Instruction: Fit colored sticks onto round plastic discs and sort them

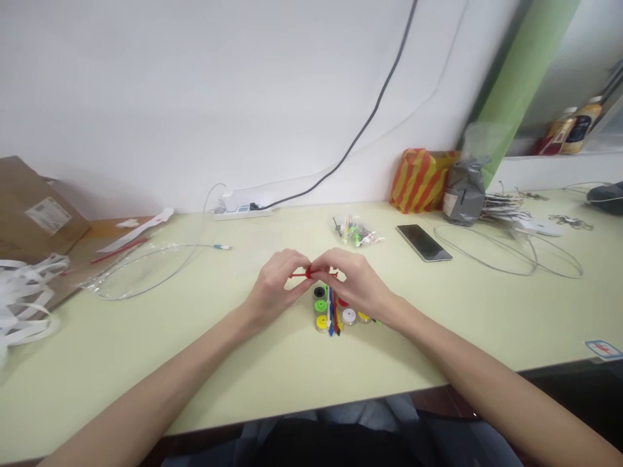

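Observation:
Over the middle of the table, my left hand and my right hand meet fingertip to fingertip. Both are closed in a pinch on a small red plastic piece, a thin rod with a thicker middle; the fingers partly hide it. Below them sit several small round clear pieces with coloured tops: a black one, a green one, a yellow one and a white one. Between these lie thin coloured sticks in white, blue and red. My right hand covers part of this group.
A clear bag of small coloured parts lies behind my hands, with a phone to its right. A striped bag and a grey pouch stand at the wall. Left are a power strip, cable and brown paper bag.

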The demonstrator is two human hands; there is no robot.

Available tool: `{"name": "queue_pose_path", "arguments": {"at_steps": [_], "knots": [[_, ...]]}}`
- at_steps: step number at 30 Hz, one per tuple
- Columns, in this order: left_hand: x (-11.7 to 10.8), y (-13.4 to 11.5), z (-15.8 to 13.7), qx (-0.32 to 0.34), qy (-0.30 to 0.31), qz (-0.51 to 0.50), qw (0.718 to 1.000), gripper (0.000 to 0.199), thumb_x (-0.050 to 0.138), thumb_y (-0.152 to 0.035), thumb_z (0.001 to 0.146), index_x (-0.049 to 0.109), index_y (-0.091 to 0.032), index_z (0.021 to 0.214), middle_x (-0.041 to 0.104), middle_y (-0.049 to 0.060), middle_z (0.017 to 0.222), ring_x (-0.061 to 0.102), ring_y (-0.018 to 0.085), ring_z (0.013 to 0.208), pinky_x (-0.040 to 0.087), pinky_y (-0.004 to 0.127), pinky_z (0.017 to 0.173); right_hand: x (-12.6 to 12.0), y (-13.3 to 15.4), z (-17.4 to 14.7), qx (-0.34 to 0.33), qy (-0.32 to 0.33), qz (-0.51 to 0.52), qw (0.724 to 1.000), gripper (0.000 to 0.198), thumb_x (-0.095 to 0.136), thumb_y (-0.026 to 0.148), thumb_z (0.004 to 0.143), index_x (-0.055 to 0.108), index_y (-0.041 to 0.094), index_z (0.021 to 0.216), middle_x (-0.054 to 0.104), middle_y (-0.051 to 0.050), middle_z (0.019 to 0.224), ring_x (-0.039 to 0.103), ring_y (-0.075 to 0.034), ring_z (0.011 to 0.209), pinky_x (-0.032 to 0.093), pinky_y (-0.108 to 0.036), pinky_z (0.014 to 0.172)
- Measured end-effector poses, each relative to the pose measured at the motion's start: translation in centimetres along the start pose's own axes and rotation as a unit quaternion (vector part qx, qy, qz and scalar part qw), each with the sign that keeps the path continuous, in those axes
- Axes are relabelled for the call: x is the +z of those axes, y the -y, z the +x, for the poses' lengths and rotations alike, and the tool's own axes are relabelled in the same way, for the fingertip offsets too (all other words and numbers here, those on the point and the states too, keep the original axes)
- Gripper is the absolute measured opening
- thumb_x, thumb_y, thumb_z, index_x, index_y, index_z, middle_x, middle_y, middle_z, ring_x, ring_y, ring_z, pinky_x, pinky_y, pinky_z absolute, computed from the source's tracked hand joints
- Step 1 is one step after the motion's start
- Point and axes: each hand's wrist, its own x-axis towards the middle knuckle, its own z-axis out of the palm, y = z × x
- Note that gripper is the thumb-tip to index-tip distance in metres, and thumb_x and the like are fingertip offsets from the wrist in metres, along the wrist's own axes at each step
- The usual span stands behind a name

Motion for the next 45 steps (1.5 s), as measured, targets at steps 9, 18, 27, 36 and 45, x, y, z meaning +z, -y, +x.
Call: {"name": "queue_pose_path", "arguments": {"at_steps": [9,18,27,36,45], "knots": [[-0.2,-0.7,0.3,0.005,-0.001,-0.013,1.0,0.007,0.063,-0.02,0.093,0.058,-0.021,0.097,0.065,0.003,0.088,0.06,0.017,0.081,0.05,0.032,0.071,0.5,-0.2,-0.1,-0.079,0.006,-0.116,0.99,0.014,0.049,0.014,0.098,0.061,0.019,0.094,0.067,-0.006,0.084,0.058,-0.018,0.079,0.044,-0.031,0.073],[-1.0,-1.4,0.5,-0.053,0.052,-0.096,0.993,0.005,0.062,-0.021,0.094,0.059,-0.02,0.097,0.064,0.003,0.09,0.061,0.016,0.083,0.051,0.029,0.076,0.0,0.5,-0.4,0.024,0.015,0.021,0.999,0.005,0.056,0.017,0.091,0.054,0.021,0.088,0.062,0.0,0.08,0.057,-0.014,0.073,0.045,-0.026,0.067],[-1.3,-2.0,0.7,0.032,0.064,-0.019,0.997,0.007,0.059,-0.022,0.093,0.053,-0.02,0.09,0.057,0.0,0.079,0.056,0.013,0.068,0.045,0.025,0.062,-0.8,1.4,0.0,0.132,0.079,0.203,0.967,0.013,0.064,0.03,0.091,0.058,0.018,0.085,0.059,0.004,0.066,0.051,-0.009,0.057,0.04,-0.022,0.055],[-0.8,-2.3,0.1,0.042,0.05,-0.046,0.997,0.011,0.063,-0.016,0.088,0.053,-0.02,0.09,0.059,-0.004,0.073,0.055,0.008,0.06,0.045,0.019,0.057,-1.4,1.6,-0.1,0.159,0.106,0.241,0.952,0.019,0.067,0.032,0.09,0.06,0.016,0.08,0.062,0.001,0.066,0.055,-0.009,0.057,0.044,-0.021,0.053],[-0.9,-3.3,0.6,0.043,0.069,-0.078,0.994,0.007,0.06,-0.015,0.086,0.056,-0.02,0.083,0.057,-0.004,0.067,0.05,0.009,0.056,0.043,0.02,0.052,-1.9,0.8,0.1,0.177,0.188,0.364,0.895,0.034,0.07,0.047,0.089,0.057,0.016,0.084,0.066,0.0,0.068,0.056,-0.008,0.053,0.043,-0.018,0.048]]}}
